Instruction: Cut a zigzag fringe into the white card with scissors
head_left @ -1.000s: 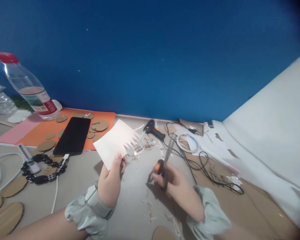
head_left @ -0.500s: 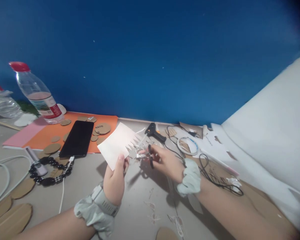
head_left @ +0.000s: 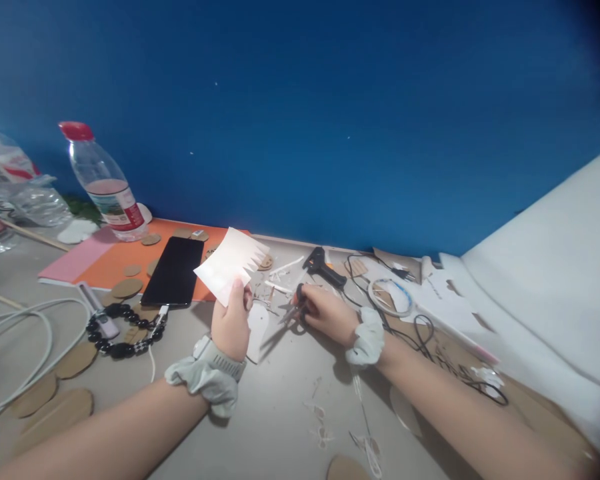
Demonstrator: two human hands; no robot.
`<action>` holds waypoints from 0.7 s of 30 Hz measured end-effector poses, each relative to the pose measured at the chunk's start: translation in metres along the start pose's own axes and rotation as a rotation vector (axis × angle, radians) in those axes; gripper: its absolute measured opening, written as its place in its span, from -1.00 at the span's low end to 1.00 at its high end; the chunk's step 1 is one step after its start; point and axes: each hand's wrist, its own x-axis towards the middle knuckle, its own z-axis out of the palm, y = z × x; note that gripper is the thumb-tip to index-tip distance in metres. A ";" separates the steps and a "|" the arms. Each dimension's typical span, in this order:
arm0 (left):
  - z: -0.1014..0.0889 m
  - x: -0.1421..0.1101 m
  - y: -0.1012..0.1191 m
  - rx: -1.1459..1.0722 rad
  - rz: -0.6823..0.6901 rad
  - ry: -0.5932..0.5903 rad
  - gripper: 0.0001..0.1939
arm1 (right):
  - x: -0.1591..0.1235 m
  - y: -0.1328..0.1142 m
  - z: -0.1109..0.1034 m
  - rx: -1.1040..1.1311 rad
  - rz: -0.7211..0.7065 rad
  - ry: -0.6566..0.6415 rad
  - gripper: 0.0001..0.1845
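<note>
A white sheet of paper (head_left: pixel 226 263) is pinched in my left hand (head_left: pixel 233 317), thumb on its face. Its right edge is cut into pointed teeth. My right hand (head_left: pixel 325 312) has its fingers through the handles of a pair of scissors (head_left: pixel 293 312), whose blades point down and left above the table, apart from the paper. Below the paper lies a white rounded paper piece (head_left: pixel 259 327), partly behind my left hand. White paper strips and small scraps are scattered beyond the scissors. A black glue gun (head_left: pixel 325 268) lies just behind my right hand.
A black phone (head_left: pixel 175 272) with a white cable lies on an orange folder (head_left: pixel 100 263) among cardboard discs. A red-capped bottle (head_left: pixel 105 187) stands behind them. A black bead bracelet (head_left: pixel 123 348) is at left, a tape roll (head_left: pixel 390 297) and black cord (head_left: pixel 433 333) at right.
The paper has tilted and moved up and away from the scissors. The scissors have lowered and turned, blades now pointing down-left. The view has swung slightly left, and the rounded paper piece now shows.
</note>
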 end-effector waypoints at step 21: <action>-0.002 -0.004 -0.001 0.103 -0.013 0.012 -0.80 | -0.010 0.005 -0.009 0.019 0.010 -0.007 -0.78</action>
